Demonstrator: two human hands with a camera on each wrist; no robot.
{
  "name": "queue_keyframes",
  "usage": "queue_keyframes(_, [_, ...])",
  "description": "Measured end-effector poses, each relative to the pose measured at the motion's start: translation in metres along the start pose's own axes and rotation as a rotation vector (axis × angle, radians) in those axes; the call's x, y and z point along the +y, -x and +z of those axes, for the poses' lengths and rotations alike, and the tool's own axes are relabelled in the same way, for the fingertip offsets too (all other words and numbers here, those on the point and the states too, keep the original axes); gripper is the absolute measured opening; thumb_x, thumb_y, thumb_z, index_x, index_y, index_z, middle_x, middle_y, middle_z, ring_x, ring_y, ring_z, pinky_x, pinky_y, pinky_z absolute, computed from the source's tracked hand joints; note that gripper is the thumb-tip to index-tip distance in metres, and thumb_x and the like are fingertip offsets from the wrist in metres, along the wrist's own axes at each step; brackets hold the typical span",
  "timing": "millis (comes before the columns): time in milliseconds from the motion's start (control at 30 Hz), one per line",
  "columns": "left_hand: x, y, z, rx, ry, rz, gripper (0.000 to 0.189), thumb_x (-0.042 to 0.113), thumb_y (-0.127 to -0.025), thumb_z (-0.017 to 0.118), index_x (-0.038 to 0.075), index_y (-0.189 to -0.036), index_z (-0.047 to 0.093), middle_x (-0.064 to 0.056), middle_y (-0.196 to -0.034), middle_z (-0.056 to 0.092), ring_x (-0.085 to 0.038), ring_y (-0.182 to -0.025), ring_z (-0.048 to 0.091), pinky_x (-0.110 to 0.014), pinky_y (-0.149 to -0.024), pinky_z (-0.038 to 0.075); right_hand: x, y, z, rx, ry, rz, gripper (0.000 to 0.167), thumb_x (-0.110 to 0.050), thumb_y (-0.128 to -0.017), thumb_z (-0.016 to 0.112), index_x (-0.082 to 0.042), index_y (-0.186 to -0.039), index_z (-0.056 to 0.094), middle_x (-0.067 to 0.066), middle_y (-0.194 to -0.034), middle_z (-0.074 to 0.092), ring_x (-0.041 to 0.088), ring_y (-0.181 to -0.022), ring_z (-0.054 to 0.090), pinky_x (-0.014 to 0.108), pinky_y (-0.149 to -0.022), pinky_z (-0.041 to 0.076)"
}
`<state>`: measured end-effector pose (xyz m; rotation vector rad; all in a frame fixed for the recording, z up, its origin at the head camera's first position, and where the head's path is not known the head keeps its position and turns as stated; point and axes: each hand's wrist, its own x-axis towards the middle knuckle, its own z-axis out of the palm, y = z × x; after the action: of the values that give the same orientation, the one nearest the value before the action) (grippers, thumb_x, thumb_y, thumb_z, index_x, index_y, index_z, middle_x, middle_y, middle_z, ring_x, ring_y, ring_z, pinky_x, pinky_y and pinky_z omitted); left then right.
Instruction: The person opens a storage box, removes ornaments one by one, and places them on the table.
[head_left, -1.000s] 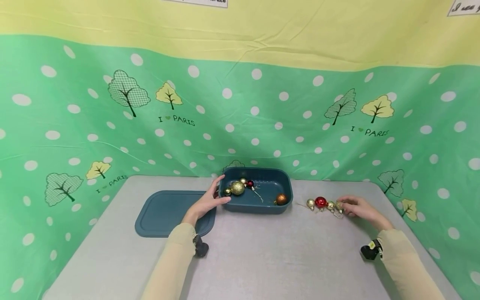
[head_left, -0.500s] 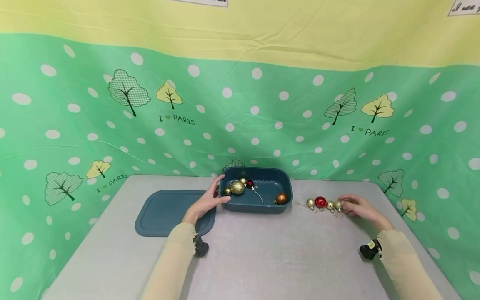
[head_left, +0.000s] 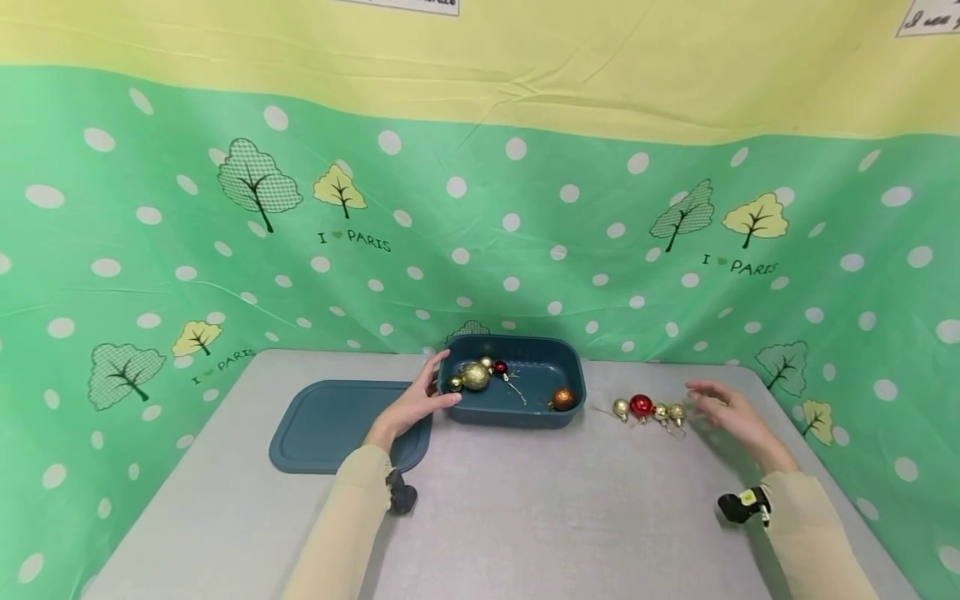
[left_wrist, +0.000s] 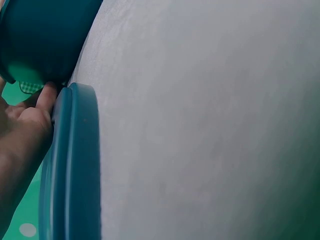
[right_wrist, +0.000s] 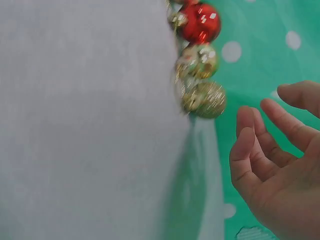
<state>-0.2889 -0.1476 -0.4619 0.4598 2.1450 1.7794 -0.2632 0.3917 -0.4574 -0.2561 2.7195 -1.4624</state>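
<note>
At the left end of a dark blue rectangular box (head_left: 517, 415), my left hand (head_left: 408, 407) holds it, thumb by the front corner and fingers at the back corner. Inside lie several gold baubles, including a large glittery one (head_left: 476, 376), plus a small dark red bauble (head_left: 501, 367) and a copper one (head_left: 562, 398). My right hand (head_left: 731, 414) hovers right of a row of baubles, fingers loosely bent and holding nothing. That row has a gold bauble (head_left: 621, 407), a shiny red one (head_left: 641, 405), another gold one (head_left: 661, 411) and a glittery gold one (right_wrist: 207, 100) nearest the hand.
A blue lid (head_left: 330, 427) lies flat on the grey table (head_left: 555, 508), left of the box and partly under my left arm. Behind the table hangs a green dotted cloth (head_left: 420, 275). Thin hanging strings trail from the baubles.
My right hand has drawn back to the right and come away from the glittery gold bauble at the end of the row. The left hand and the box stay put.
</note>
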Motion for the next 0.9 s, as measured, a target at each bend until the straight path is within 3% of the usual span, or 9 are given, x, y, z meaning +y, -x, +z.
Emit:
queue_keyframes(233, [-0.030,-0.015,-0.004,0.025,-0.017,0.004,0.087,0.019,-0.093,0.066,0.027,-0.157,0.007,-0.015,-0.159,-0.011,-0.036,-0.144,-0.001,-0.053,-0.113,0.012,-0.033,0.002,0.018,0.020,-0.023,-0.082,0.041,-0.012,-0.101,0.049,0.013,-0.134,0.044,0.033,-0.125,0.050,0.016,-0.091,0.063,0.033,-0.078,0.053])
queue_keyframes(400, [-0.032,-0.015,-0.003,0.039,-0.021,0.011,0.085,0.022,-0.093,0.067,0.030,-0.156,0.010,-0.013,-0.160,-0.008,-0.035,-0.145,0.001,-0.053,-0.113,0.013,-0.046,-0.002,0.038,-0.016,-0.060,-0.154,0.038,-0.007,-0.100,0.050,0.013,-0.132,0.046,0.034,-0.123,0.052,0.012,-0.095,0.062,0.032,-0.078,0.053])
queue_keyframes(633, [-0.033,-0.016,-0.001,0.039,-0.015,-0.003,0.086,0.024,-0.092,0.068,0.033,-0.155,0.011,-0.010,-0.160,-0.007,-0.033,-0.145,0.002,-0.050,-0.113,0.015,-0.065,-0.008,0.064,-0.041,-0.084,-0.187,0.034,-0.007,-0.100,0.051,0.010,-0.129,0.052,0.030,-0.122,0.055,0.022,-0.100,0.062,0.031,-0.074,0.052])
queue_keyframes(900, [-0.032,-0.016,-0.002,0.034,-0.024,0.004,0.089,0.022,-0.091,0.069,0.034,-0.156,0.009,-0.011,-0.160,-0.008,-0.034,-0.145,0.000,-0.050,-0.114,0.013,-0.082,-0.017,0.087,-0.064,-0.160,-0.212,0.030,-0.002,-0.098,0.051,0.010,-0.126,0.054,0.021,-0.110,0.061,0.026,-0.082,0.062,0.031,-0.064,0.050])
